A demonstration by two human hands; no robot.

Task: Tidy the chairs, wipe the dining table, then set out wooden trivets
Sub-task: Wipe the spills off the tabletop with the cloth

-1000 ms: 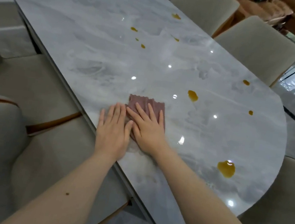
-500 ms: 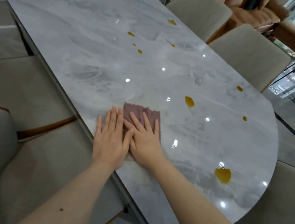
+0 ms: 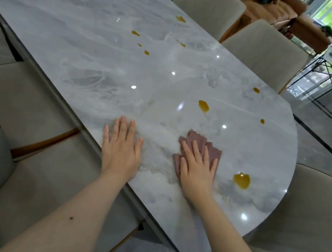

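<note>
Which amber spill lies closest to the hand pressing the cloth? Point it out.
The large amber puddle, just right of the right hand on the cloth. It is the biggest; the other spills lie farther up the table.

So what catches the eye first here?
Amber spills dot the grey marble dining table, the biggest puddle near its rounded end. Beside that puddle, the right hand presses a mauve cloth flat, while the left hand rests open at the near edge. Beige chairs line the far side.
</note>
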